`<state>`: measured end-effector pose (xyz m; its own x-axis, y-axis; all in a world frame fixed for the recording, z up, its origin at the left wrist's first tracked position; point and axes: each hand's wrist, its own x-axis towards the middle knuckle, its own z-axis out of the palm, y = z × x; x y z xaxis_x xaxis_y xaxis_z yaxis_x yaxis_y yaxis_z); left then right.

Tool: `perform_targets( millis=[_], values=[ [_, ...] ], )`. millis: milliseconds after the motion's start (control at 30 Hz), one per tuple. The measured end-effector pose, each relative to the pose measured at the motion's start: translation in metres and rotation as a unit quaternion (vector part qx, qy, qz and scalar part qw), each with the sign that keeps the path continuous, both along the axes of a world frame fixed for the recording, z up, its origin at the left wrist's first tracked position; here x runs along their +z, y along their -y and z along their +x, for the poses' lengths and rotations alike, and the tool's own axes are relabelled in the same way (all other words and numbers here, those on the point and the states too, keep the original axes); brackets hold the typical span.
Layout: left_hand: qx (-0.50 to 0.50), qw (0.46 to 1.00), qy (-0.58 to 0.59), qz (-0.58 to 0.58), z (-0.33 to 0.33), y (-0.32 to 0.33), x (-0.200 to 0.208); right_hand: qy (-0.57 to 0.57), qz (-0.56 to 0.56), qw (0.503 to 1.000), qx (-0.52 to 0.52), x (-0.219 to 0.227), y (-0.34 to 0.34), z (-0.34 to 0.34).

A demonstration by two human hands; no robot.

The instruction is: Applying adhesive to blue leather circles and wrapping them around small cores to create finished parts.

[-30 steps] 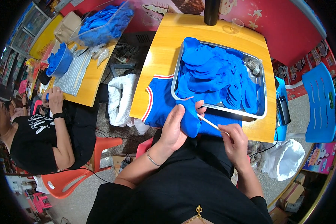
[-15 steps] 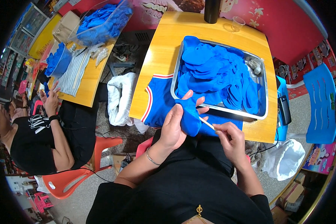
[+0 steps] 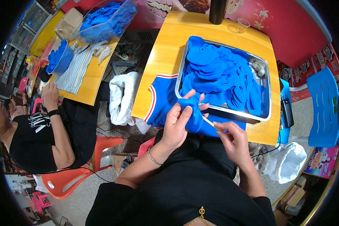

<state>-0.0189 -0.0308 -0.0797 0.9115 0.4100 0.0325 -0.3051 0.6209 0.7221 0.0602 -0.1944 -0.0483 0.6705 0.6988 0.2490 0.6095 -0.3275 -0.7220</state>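
My left hand (image 3: 177, 126) is closed on a small blue fabric piece (image 3: 194, 122), with the thumb pressed across it and the fingers behind. Between the fingertips of my right hand (image 3: 234, 142) is a thin pale stick (image 3: 209, 121). Its far end meets the fabric piece; whether it goes inside is hidden. Just beyond my hands stands a metal tray (image 3: 268, 101), heaped with rounded blue fabric pieces (image 3: 218, 71). A blue garment (image 3: 158, 98) with red-and-white trim lies under the tray's near left side and along the table's front edge.
On the wooden table (image 3: 169, 45) are a dark bottle (image 3: 217, 11) and a clear cup (image 3: 243, 25). A co-worker (image 3: 34, 143) sits at another table on the left, with a blue bowl (image 3: 66, 60) and a clear bin (image 3: 107, 24). A blue chair (image 3: 324, 109) stands right.
My left thumb has come down across the blue fabric piece, which is now more bunched. The right hand and stick have barely moved. The co-worker's raised hand has closed and lowered.
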Motion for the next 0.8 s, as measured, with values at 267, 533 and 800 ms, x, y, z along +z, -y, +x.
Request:
perform_targets(
  millis=[267,533,800],
  values=[
    [0.003,1.000,0.004,0.001,-0.002,-0.001,0.002,-0.045,0.022,0.998,0.037,0.000,-0.007,-0.001],
    [-0.027,0.995,-0.034,0.095,-0.004,-0.010,-0.002,0.052,0.020,0.997,0.044,-0.014,-0.007,0.001],
    [-0.017,0.995,0.007,0.097,-0.004,-0.002,0.006,-0.452,0.122,0.880,0.083,-0.014,-0.006,-0.002]
  ],
)
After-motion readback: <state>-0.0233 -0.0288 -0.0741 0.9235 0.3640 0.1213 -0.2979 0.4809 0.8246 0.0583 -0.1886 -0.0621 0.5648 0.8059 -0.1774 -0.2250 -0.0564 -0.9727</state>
